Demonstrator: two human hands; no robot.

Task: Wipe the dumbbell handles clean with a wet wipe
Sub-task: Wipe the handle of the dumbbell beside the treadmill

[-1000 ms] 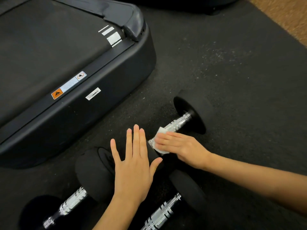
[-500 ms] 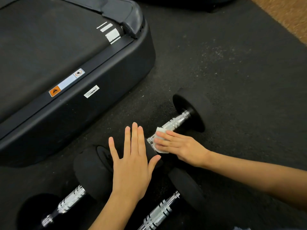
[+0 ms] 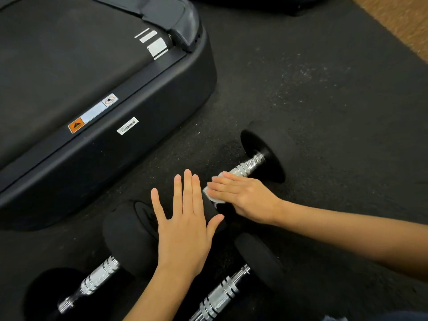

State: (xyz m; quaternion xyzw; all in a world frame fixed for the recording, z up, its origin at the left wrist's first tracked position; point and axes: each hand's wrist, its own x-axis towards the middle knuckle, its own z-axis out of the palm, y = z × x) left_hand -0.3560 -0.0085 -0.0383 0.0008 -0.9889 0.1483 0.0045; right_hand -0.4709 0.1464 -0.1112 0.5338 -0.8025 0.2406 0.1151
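Observation:
Three black dumbbells with chrome handles lie on a dark rubber floor. My right hand [image 3: 243,195] presses a white wet wipe [image 3: 214,197] onto the near end of the far dumbbell's handle [image 3: 249,166]. My left hand [image 3: 185,218] lies flat with fingers spread on that dumbbell's near head [image 3: 213,213], which it mostly hides. A second dumbbell's handle [image 3: 98,280] shows at lower left and a third dumbbell's handle [image 3: 220,295] at bottom centre.
A black treadmill deck [image 3: 92,89] with warning stickers fills the upper left, close to the dumbbells. The rubber mat [image 3: 324,100] stretches to the right, and brown carpet [image 3: 403,22] begins at the top right corner.
My right hand has slid the wipe a short way along the handle toward the near head. My left hand has stayed flat on that head.

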